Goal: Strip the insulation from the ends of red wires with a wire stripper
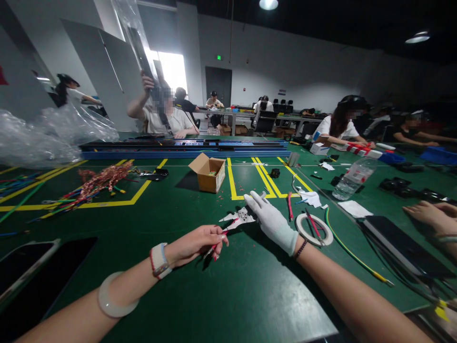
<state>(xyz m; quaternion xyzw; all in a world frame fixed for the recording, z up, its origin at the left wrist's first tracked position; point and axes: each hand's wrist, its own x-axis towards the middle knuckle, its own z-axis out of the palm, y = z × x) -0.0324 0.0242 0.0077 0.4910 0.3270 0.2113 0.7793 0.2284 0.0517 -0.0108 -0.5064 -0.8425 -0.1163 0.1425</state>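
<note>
My left hand [207,240], bare, has its fingers closed round the red handles of a wire stripper [243,216]. The tool's silver head points right and its jaws are spread apart. Close beside that head is my right hand [271,219] in a white glove, fingers stretched out and pointing away from me. A small grey tip shows at its fingers; what it is I cannot make out. Right of the glove lie a white tape roll [300,233] with a red piece across it, and a short red wire [290,206]. A small cardboard box [211,181] stands open beyond my hands.
A bundle of copper wires [103,183] lies to the left. Dark flat devices [67,271] rest at near left. On the right are a yellow-green cable [342,243], a plastic bottle [352,181] and another person's hands [433,214]. Opposite, a person lifts a plastic-wrapped strip [141,52].
</note>
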